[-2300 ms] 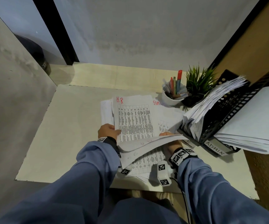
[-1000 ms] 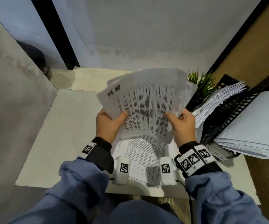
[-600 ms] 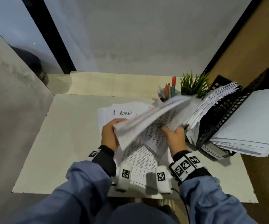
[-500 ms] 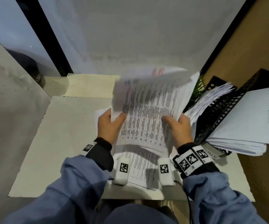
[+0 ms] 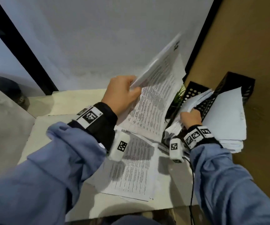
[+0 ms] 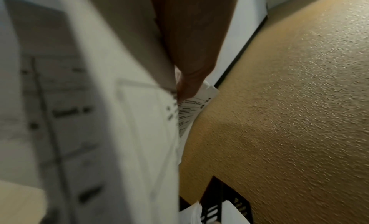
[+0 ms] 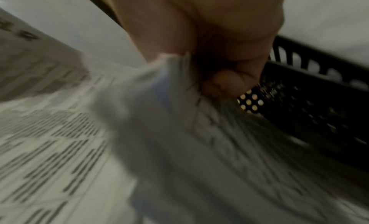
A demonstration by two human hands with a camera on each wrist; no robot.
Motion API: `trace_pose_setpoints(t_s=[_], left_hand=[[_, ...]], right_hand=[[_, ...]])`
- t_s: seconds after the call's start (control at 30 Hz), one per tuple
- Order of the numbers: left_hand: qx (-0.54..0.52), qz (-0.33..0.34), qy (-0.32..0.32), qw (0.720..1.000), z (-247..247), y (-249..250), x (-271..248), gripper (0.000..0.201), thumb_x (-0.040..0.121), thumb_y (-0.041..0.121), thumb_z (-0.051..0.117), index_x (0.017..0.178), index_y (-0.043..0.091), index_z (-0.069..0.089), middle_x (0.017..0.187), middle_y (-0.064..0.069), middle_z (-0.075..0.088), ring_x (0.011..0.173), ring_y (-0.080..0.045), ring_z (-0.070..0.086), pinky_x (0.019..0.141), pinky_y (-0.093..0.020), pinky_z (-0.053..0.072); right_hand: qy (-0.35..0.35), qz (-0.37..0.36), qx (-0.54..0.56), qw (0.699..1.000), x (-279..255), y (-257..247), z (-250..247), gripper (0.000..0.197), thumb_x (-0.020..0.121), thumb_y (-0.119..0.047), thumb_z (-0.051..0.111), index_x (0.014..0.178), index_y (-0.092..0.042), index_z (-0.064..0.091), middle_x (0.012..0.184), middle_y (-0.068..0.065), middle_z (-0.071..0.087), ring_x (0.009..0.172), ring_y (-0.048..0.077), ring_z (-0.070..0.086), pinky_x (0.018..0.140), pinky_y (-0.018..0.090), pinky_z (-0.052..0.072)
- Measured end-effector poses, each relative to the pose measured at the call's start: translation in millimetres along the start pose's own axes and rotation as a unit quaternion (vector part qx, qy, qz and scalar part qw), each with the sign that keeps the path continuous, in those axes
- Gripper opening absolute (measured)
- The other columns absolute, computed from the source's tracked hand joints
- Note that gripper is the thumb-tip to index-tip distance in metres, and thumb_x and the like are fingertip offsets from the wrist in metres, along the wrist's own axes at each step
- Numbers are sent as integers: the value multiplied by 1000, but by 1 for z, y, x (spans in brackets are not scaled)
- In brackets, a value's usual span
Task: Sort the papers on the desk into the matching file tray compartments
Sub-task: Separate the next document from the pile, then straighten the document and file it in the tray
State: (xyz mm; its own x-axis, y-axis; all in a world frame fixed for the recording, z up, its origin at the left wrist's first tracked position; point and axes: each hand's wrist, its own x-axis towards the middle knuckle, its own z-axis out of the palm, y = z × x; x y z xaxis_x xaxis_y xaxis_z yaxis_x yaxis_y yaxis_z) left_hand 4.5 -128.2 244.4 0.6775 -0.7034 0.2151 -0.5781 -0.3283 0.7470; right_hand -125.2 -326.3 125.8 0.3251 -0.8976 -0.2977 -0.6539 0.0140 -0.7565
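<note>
My left hand pinches the lower left edge of a sheaf of printed papers and holds it up, tilted toward the right. In the left wrist view the thumb presses on the sheaf. My right hand grips the front edge of the paper stack that stands in a compartment of the black mesh file tray. The right wrist view shows curled fingers on that stack beside the tray's mesh. More printed sheets lie on the desk under my wrists.
A thick white stack fills the tray's right compartment. A small green plant stands behind the raised sheaf. A tan wall closes the right side. The pale desk has bare surface at the left. A black cable hangs from my right wrist.
My right hand has let go of the raised sheaf and taken hold of the stack in the tray. My left hand alone now holds the sheaf, swung up and to the right.
</note>
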Motion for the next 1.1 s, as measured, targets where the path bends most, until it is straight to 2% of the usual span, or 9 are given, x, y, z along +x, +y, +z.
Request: trace_pose_setpoints(t_s=[0.17, 0.3, 0.4, 0.5, 0.63, 0.8, 0.93, 1.0, 1.1], left_hand=[[41, 23, -42, 998, 43, 22, 27, 12, 85, 12, 56, 75, 19, 57, 58, 6, 50, 54, -11, 47, 49, -17, 32], [69, 29, -74, 994, 84, 36, 42, 11, 84, 11, 54, 76, 11, 61, 64, -4, 51, 64, -23, 47, 57, -26, 30], [64, 5, -104, 992, 113, 39, 52, 20, 84, 10, 54, 64, 14, 49, 62, -4, 50, 70, -29, 50, 61, -27, 31], [40, -25, -139, 989, 143, 26, 58, 12, 87, 10, 54, 86, 4, 65, 82, -14, 63, 85, -31, 60, 66, -26, 34], [36, -73, -212, 974, 180, -2, 52, 26, 91, 25, 57, 108, 8, 64, 104, -15, 67, 96, -31, 61, 75, -28, 40], [44, -82, -221, 971, 189, -15, 50, 34, 94, 34, 51, 112, 7, 62, 106, -15, 66, 96, -28, 60, 74, -27, 38], [-37, -111, -137, 984, 159, -24, 47, 44, 92, 52, 46, 105, 14, 64, 93, -2, 66, 86, -19, 61, 77, -30, 47], [-91, -145, -73, 983, 138, -47, 37, 41, 92, 50, 46, 93, 14, 65, 89, -6, 70, 83, -23, 66, 80, -38, 54], [-50, -212, -28, 976, 111, -105, 7, 30, 90, 39, 51, 81, 13, 62, 86, -11, 71, 83, -29, 67, 81, -41, 55]], right_hand=[[-19, -69, -30, 997, 6, -9, -36, 23, 81, -3, 48, 59, -6, 44, 61, 10, 47, 62, 25, 50, 55, 28, 39], [-27, -120, -52, 991, 9, -29, -59, 13, 79, -3, 49, 66, -3, 49, 61, 11, 48, 64, 27, 51, 60, 31, 40], [-50, -125, -102, 986, 14, -41, -64, 10, 79, -7, 49, 81, -1, 57, 76, 17, 56, 75, 31, 57, 64, 31, 42], [-34, -115, -192, 974, 18, -41, -56, 32, 83, -16, 56, 110, 1, 60, 104, 21, 64, 97, 35, 62, 74, 31, 46], [-76, -94, -268, 956, 17, -19, -29, 43, 87, -30, 59, 117, 1, 58, 115, 20, 63, 104, 34, 62, 82, 34, 50], [-49, -58, -218, 973, 14, -4, -12, 55, 89, -34, 53, 128, 5, 45, 123, 22, 58, 111, 35, 58, 87, 37, 49], [-36, -145, -159, 976, -14, -17, -23, 39, 85, -46, 58, 91, -8, 59, 86, 8, 62, 80, 26, 60, 58, 25, 41], [-34, -213, -111, 970, -44, -19, -23, 40, 84, -51, 58, 73, -13, 63, 67, -2, 60, 64, 16, 56, 54, 23, 39], [-134, -269, -77, 951, -90, -1, -3, 50, 88, -45, 57, 46, -22, 46, 40, -9, 42, 42, 4, 38, 48, 19, 30]])
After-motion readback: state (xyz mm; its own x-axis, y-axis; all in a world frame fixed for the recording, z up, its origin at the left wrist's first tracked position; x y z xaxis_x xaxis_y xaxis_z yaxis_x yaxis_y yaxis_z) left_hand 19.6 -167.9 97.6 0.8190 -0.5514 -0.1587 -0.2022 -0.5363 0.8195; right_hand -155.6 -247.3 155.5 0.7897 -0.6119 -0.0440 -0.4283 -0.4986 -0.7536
